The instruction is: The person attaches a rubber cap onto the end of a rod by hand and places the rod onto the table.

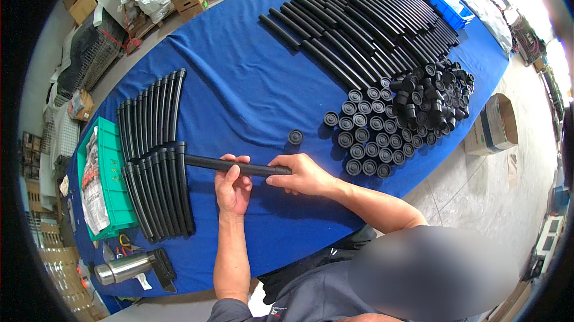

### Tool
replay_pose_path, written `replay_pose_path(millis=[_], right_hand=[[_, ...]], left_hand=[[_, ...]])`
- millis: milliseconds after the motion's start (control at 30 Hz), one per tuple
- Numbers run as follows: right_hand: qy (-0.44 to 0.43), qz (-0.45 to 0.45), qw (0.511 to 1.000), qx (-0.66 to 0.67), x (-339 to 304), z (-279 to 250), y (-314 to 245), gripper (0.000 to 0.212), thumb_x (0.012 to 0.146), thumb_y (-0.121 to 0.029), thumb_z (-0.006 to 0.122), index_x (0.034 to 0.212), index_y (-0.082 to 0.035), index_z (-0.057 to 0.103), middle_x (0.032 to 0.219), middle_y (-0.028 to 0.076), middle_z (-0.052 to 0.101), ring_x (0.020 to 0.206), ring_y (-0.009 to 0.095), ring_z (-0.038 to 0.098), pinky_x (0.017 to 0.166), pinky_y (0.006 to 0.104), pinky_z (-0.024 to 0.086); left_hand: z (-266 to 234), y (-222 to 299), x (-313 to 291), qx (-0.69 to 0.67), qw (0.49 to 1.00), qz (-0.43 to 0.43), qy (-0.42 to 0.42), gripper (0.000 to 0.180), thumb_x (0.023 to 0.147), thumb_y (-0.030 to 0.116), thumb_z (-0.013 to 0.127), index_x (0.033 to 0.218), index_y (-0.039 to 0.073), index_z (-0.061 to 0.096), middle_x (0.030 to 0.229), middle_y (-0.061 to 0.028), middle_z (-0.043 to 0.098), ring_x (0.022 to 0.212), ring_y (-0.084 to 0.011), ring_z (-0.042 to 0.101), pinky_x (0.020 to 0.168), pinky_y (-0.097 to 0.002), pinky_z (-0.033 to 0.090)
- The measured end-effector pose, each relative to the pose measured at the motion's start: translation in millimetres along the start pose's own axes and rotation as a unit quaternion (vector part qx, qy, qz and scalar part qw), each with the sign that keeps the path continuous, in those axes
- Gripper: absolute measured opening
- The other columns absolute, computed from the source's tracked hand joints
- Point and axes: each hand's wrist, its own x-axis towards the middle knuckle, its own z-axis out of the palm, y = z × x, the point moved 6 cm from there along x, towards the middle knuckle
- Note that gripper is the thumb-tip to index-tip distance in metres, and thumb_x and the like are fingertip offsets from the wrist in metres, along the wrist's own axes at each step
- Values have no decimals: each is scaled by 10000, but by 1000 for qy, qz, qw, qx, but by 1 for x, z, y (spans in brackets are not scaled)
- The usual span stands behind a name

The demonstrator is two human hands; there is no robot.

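Above the blue cloth (227,95): 1 black tube (260,170), pinched by left hand (233,187), clasped by right hand (304,175), its left end beside 2 tube rows (158,189) it might scatter if swung.

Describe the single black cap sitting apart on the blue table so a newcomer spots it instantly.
On the big blue-covered table, find the person's right hand gripping a long black tube. Just beyond that hand lies a small round black cap with concentric rings on top. Unlike the crowded caps to its right, it sits alone, touching none of them.
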Motion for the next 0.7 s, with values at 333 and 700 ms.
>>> replay_pose_path(millis=[333, 700], right_hand=[[99, -205, 969, -96, 0, -3, -5, 305, 839, -230, 712, 1009, 16, 654, 722, 154, 642, 651, 281, 651, 630, 381, 530], [200, -410, 869, -189, -6, -3, -13, 306, 895, -287, 671, 989, 4, 658, 682, 28, 604, 538, 89, 576, 461, 271, 471]], left_hand=[[1, 0, -2, -5, 1000, 4, 19, 210, 932, 109, 635, 1129, 79, 569, 1075, -173, 674, 620, -138, 627, 483, -243, 528], [-4, -1, 1, -24, 1000, -2, 2, 209, 947, 132, 620, 1138, 68, 566, 1085, -186, 669, 608, -133, 620, 470, -233, 521]])
